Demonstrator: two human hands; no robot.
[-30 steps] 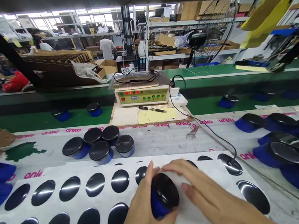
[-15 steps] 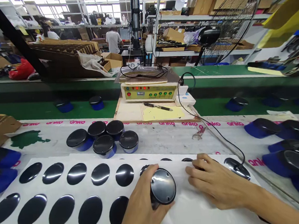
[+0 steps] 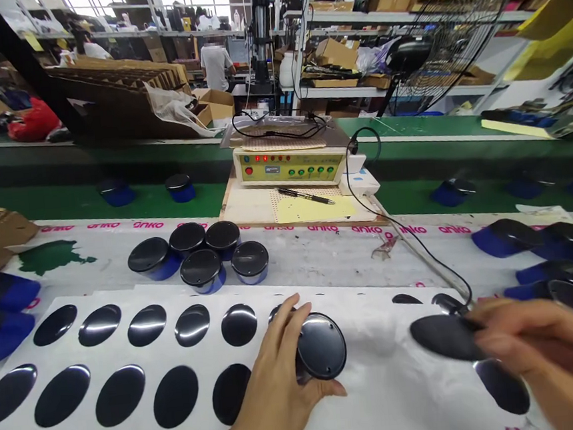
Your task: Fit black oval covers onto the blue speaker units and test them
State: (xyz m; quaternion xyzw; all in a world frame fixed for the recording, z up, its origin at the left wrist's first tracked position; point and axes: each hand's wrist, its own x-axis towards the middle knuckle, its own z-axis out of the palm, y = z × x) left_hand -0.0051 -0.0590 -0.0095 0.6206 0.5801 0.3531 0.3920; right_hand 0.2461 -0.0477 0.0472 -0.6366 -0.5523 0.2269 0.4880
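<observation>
My left hand (image 3: 275,376) is closed round the side of a round black-topped unit (image 3: 323,345), its top with small holes tilted toward me. In my right hand (image 3: 554,352), blurred by motion, a thin black round sticker (image 3: 442,337) is pinched at its edge, raised to the right of the unit. Under both hands lies a white backing sheet (image 3: 377,394). Rows of black round stickers (image 3: 175,397) cover its left side, and a few more show at its right end. The unit's lower part is hidden by my left hand.
Several blue units with black tops (image 3: 202,270) stand behind the sheet, others (image 3: 506,237) at the right. A control box (image 3: 289,166) sits on a board with a pen (image 3: 306,196). A black cable (image 3: 419,237) runs down to the sheet's right side.
My right hand has moved right and toward me, lifting a black sticker away from the sheet. My left hand keeps the unit, now slightly farther right, with its fingers straighter.
</observation>
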